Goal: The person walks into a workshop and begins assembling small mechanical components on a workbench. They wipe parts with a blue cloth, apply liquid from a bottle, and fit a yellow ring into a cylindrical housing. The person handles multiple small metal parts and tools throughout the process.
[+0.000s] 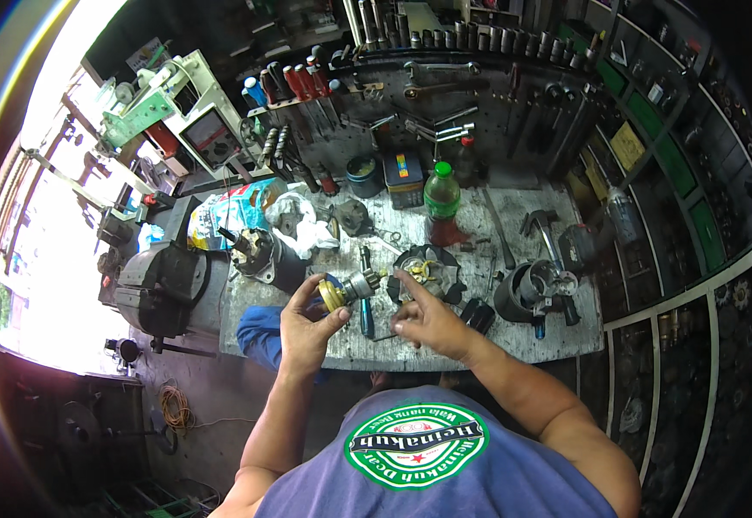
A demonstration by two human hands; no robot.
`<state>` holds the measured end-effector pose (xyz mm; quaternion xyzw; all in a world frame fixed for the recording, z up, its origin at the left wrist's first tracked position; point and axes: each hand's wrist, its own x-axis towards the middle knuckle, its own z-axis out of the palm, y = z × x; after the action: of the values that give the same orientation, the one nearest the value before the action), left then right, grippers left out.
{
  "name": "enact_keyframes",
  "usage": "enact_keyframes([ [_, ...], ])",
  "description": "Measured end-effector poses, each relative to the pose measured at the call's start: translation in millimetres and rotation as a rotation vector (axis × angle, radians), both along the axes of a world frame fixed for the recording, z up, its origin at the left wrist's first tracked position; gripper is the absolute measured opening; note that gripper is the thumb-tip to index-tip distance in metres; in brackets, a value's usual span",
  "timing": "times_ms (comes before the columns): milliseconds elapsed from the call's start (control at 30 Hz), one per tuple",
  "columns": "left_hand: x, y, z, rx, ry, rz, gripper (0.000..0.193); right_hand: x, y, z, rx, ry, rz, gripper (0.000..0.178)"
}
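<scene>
My left hand (305, 335) grips a starter drive gear (359, 285) by its yellow collar, with the metal toothed end turned to the right. Just right of that end is my right hand (438, 326), its index finger stretched out and the others loosely bent, apparently holding nothing. Under the gear, a blue-handled screwdriver (366, 319) lies on the worn bench top (350, 356). Beyond my right fingertips sits a dark, round, lobed part (449, 274) with a yellowish centre. A motor body (279, 263) with its top exposed stands left of my left hand.
A large vise (162, 289) stands at the left, near a blue cloth (259, 328). On the right are a hammer (542, 226) and a cylindrical housing (511, 298). A green-capped bottle (442, 194) stands at the back, below racked screwdrivers (303, 82) and sockets (497, 39).
</scene>
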<state>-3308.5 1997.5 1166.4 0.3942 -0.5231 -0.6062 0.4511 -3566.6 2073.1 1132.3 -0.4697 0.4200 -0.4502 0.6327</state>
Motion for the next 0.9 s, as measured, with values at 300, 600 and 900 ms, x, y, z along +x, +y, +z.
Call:
enact_keyframes([
  [300,27,7,-28,-0.043,-0.054,0.098,0.082,-17,-4,-7,0.136,-0.6,0.039,0.075],
  [600,76,9,-70,0.081,-0.233,0.204,0.083,-43,-84,-86,-0.484,1.094,-0.27,0.057],
  [900,85,-3,-75,0.086,-0.201,0.195,0.075,-29,-118,-86,-0.372,1.233,-0.249,0.057],
])
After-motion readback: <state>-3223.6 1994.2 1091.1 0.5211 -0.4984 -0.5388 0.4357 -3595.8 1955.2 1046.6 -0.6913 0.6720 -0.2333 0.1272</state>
